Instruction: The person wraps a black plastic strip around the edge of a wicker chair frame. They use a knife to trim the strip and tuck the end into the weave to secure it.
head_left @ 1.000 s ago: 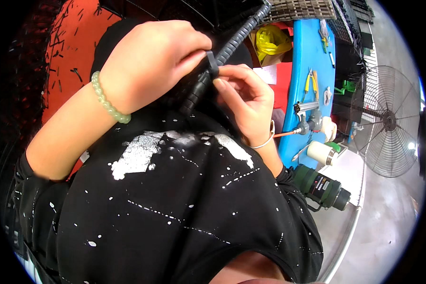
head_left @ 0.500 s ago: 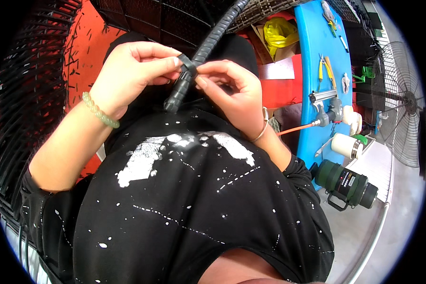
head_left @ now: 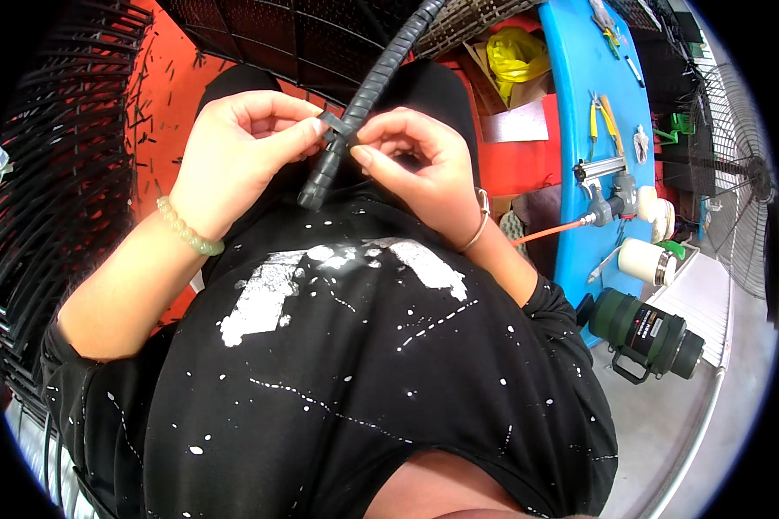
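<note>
- My left hand (head_left: 234,151) and my right hand (head_left: 420,164) are up in front of my chest, close together.
- Between them is a dark hose (head_left: 363,95) with a spiral wrap wound round it. It comes down from the top and ends just below my fingers.
- My left fingers (head_left: 299,130) are pressed together, pinching a small dark tab (head_left: 336,124) that sticks out of the hose.
- My right fingers (head_left: 376,138) are bent and pinch the hose from the other side.
- I think most of the hose is wrapped already. Only the bit near the end looks left to finish.
- I cannot see if the tab is a tie or the wrap's loose end.
- The top of the hose is cut off by the edge.
- My thumbs are mostly hidden.
- A blue board (head_left: 580,104) with tools is on my right.
</note>
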`<state>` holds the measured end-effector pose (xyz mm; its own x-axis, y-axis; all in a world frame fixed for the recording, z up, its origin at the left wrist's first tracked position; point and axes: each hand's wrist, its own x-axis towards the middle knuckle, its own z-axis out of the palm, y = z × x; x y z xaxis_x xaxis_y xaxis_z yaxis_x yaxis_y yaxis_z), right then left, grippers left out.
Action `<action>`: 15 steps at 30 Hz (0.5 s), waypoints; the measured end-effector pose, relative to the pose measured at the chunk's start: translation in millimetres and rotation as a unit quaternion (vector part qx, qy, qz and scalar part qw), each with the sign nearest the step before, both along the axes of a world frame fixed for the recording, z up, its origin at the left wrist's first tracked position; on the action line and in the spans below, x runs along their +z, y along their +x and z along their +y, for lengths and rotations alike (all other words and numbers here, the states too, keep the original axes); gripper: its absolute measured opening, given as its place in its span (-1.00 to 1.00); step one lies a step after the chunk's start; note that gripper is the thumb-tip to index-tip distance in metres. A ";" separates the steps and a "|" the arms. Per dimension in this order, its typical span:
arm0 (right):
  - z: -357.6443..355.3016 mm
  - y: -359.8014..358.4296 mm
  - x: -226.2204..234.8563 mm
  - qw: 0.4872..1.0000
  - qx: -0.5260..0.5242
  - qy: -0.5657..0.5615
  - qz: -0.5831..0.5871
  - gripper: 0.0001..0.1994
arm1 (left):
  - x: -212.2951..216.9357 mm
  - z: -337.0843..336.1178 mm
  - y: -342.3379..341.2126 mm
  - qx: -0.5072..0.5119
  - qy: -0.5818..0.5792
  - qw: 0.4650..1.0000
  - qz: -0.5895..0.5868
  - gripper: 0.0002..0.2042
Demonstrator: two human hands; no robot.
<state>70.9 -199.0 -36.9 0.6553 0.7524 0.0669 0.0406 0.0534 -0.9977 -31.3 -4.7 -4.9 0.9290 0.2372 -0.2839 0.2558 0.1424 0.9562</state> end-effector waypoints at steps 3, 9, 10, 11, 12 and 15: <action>-1.3 1.3 -2.9 1.000 0.008 0.003 -0.020 -0.89 | -0.6 -1.5 1.6 -0.005 0.029 0.999 -0.015 -0.82; -1.3 4.9 -6.3 0.998 0.016 0.015 -0.063 -0.89 | 4.0 -4.2 4.3 -0.017 0.078 0.997 -0.008 -0.83; -1.6 5.3 -7.3 0.997 0.016 0.020 -0.067 -0.89 | 3.7 -4.9 4.6 -0.017 0.073 0.997 -0.007 -0.83; -1.7 5.5 -8.1 0.997 0.016 0.025 -0.070 -0.89 | 3.2 -5.8 5.2 -0.012 0.070 0.997 -0.003 -0.83; -1.6 5.4 -8.3 0.997 0.015 0.025 -0.066 -0.89 | 2.2 -6.6 5.3 -0.005 0.066 0.998 0.001 -0.82; -0.9 5.1 -9.7 0.998 0.008 0.028 -0.057 -0.89 | -1.1 -8.6 5.1 0.017 0.046 0.999 0.009 -0.81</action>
<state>76.0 -199.9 -46.7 0.6288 0.7557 0.1831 0.1526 0.1109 -0.9820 -26.3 -13.3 -6.0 0.9150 0.2946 -0.2758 0.2694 0.0628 0.9610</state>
